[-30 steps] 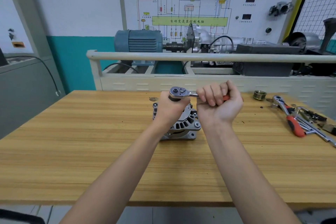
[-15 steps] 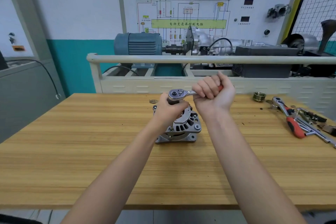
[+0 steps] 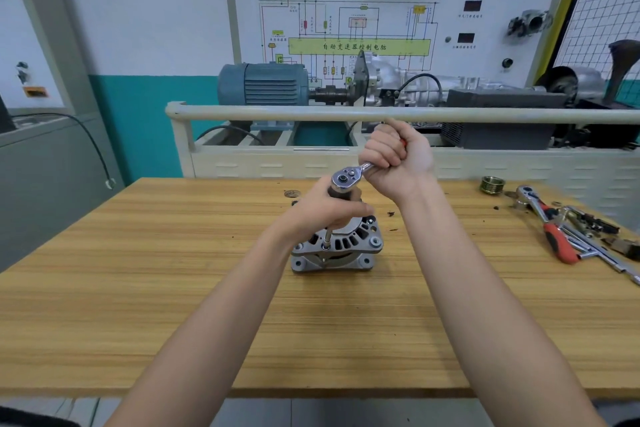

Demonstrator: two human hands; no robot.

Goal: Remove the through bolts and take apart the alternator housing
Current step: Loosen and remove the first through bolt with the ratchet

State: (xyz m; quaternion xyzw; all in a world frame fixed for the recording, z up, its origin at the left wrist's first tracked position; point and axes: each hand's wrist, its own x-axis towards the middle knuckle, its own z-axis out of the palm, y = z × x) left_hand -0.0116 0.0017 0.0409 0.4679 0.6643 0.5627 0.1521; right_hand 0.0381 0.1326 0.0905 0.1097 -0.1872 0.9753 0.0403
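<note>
The alternator (image 3: 337,246) sits on the wooden worktop (image 3: 138,288), near the middle and a little toward the far edge, vented end cap facing up. A ratchet wrench (image 3: 348,178) stands over it on a thin extension bar (image 3: 327,235) that drops to a through bolt (image 3: 325,247) on the near-left rim of the housing. The left hand (image 3: 325,210) is wrapped around the dark upper part of the extension just under the ratchet head, fingers curled snugly round it, and it covers much of the alternator's top, so the centre of the housing is out of sight. The right hand (image 3: 394,158) is a tight fist around the ratchet's handle, which points away to the far right; only a sliver of red grip shows between the fingers.

Off to the right on the worktop, well apart from the alternator, there is a grooved pulley (image 3: 492,184), and just beyond it a second ratchet with a red handle (image 3: 549,225) lying among loose sockets, bars and small parts (image 3: 599,236). Dark specks of debris are scattered on the wood between the two groups. Behind the worktop a pale rail (image 3: 277,113) runs across, with a blue electric motor (image 3: 263,84) coupled to a silver gearbox (image 3: 398,80), and a wiring-diagram board (image 3: 356,24) on the wall.
</note>
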